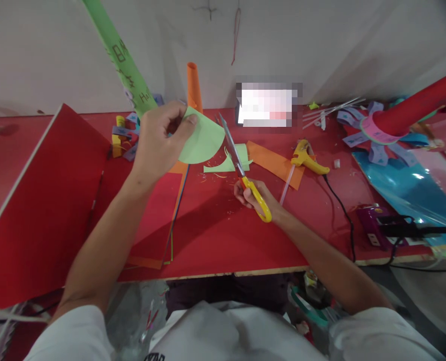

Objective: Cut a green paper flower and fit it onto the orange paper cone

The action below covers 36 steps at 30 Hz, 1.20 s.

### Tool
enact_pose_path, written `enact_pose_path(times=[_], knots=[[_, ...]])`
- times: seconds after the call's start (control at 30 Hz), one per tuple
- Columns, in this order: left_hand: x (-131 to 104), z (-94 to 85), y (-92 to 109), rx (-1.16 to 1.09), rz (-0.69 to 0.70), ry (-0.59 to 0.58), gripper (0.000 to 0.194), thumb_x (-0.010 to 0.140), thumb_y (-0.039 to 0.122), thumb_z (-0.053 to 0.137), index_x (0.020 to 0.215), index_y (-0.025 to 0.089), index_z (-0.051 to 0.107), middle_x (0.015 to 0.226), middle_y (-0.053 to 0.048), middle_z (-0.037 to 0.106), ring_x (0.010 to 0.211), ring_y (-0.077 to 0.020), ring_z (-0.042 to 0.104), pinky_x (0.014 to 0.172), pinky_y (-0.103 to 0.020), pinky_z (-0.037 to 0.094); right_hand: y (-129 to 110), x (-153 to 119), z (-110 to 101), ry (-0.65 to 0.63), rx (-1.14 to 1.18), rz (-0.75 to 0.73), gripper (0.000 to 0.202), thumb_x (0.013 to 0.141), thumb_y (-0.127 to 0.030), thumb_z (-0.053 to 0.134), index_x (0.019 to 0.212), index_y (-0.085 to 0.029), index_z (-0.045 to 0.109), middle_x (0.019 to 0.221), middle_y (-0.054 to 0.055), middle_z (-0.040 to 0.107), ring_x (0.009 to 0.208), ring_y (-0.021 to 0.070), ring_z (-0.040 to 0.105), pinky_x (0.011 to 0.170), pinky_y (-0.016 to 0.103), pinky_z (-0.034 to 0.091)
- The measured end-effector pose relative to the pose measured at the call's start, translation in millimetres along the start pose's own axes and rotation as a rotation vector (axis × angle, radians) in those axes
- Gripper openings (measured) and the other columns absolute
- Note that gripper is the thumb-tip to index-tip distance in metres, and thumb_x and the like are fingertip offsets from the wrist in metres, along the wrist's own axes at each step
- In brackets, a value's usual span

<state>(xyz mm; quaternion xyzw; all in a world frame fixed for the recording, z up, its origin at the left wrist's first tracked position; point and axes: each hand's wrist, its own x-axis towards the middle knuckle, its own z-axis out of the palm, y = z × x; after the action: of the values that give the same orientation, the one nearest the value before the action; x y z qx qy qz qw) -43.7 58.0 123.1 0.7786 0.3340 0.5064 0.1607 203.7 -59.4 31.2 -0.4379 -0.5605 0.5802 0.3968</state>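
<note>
"How are the hands set?"

"From here I see the bare left hand (161,138) pinching a rounded pale-green paper piece (204,141) above the red tabletop (211,245). The bare right hand (256,194) curls round yellow-handled metal scissors (239,166), blades by the paper's right edge; I can't tell whether they touch."

"Clean cutting?"

"I'd keep the left thumb clear and turn the paper, not the blades."

"What's around?"

"A tilted red board (53,200), a lettered green tube (122,57), an orange paper cone (194,86); curved pale-green scraps (226,164) by the blades, which might snag; rightward, a yellow glue gun (304,156), its black cord (342,201) trailing nearward."
</note>
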Motion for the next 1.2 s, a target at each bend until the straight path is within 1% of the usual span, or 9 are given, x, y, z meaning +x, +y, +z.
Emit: enact_pose_path(times=[0.13,0.27,0.43,0.53,0.63,0.73,0.87,1.07,1.2], knots=[[0,2.7,-4,-0.008,-0.041,-0.002,0.076,0.084,0.087,0.068,0.062,0.019,0.044,0.056,0.003,0.032,0.053,-0.0076,0.028,0.047,-0.037,0.020,-2,-1,1,-0.010,0.019,-0.001,0.081,0.067,-0.100,0.065,0.075,-0.021,0.054,0.062,-0.004,0.047,0.054,0.0081,0.037,0.045,0.027,0.024],[-2,2.3,-10,-0.197,-0.147,0.017,0.069,0.081,0.081,0.078,0.065,0.019,0.052,0.061,0.003,0.033,0.055,-0.0066,0.028,0.048,-0.035,0.019,3,1,0,0.044,0.045,-0.027,0.080,0.066,-0.099,0.067,0.077,-0.021,0.055,0.068,-0.003,0.050,0.056,0.0083,0.037,0.047,0.027,0.024],[-5,2.5,-24,-0.505,-0.249,-0.013,0.049,0.083,0.065,0.087,0.094,0.024,0.063,0.070,0.004,0.048,0.051,-0.0046,0.037,0.044,-0.031,0.025,13,6,-10,0.243,0.011,-0.085,0.073,0.071,-0.094,0.071,0.080,-0.022,0.056,0.075,-0.001,0.054,0.061,0.0104,0.040,0.049,0.027,0.031],[-6,6.6,-17,-0.540,-0.269,-0.053,0.056,0.075,0.066,0.092,0.098,0.025,0.061,0.077,0.003,0.057,0.053,-0.0065,0.047,0.043,-0.031,0.035,15,8,-16,0.290,0.068,-0.108,0.070,0.074,-0.091,0.072,0.084,-0.023,0.058,0.070,-0.003,0.049,0.056,0.0099,0.036,0.047,0.027,0.028],[-7,11.1,6,-0.527,-0.368,-0.018,0.054,0.072,0.061,0.097,0.092,0.025,0.062,0.074,0.003,0.059,0.055,-0.0096,0.051,0.043,-0.030,0.041,15,8,-16,0.267,0.155,-0.116,0.071,0.077,-0.092,0.069,0.086,-0.022,0.061,0.063,-0.006,0.042,0.050,0.0083,0.031,0.044,0.026,0.022],[-10,14.5,24,-0.492,-0.502,0.006,0.041,0.084,0.054,0.090,0.093,0.026,0.062,0.074,0.002,0.065,0.063,-0.0135,0.062,0.050,-0.029,0.051,15,8,-13,0.236,0.168,-0.105,0.073,0.075,-0.093,0.069,0.084,-0.021,0.060,0.061,-0.007,0.042,0.048,0.0069,0.031,0.044,0.025,0.020],[-15,21.6,24,-0.529,-0.570,0.010,0.036,0.086,0.045,0.088,0.100,0.025,0.062,0.085,0.001,0.074,0.078,-0.0171,0.077,0.066,-0.030,0.065,17,10,-9,0.206,0.150,-0.089,0.073,0.072,-0.093,0.072,0.079,-0.021,0.056,0.062,-0.006,0.046,0.048,0.0058,0.032,0.044,0.024,0.021],[-21,34.8,20,-0.649,-0.597,-0.017,0.035,0.088,0.036,0.084,0.110,0.022,0.060,0.097,-0.003,0.078,0.094,-0.0231,0.082,0.085,-0.038,0.070,17,11,-6,0.304,0.196,-0.139,0.071,0.073,-0.090,0.074,0.080,-0.021,0.059,0.062,-0.006,0.048,0.047,0.0055,0.031,0.042,0.024,0.020],[-26,43.1,19,-0.699,-0.604,-0.055,0.038,0.090,0.036,0.083,0.115,0.023,0.057,0.104,-0.005,0.079,0.094,-0.0242,0.084,0.087,-0.039,0.071,14,12,-5,0.373,0.286,-0.137,0.072,0.075,-0.093,0.069,0.085,-0.021,0.060,0.062,-0.006,0.048,0.044,0.0050,0.029,0.041,0.024,0.020]])
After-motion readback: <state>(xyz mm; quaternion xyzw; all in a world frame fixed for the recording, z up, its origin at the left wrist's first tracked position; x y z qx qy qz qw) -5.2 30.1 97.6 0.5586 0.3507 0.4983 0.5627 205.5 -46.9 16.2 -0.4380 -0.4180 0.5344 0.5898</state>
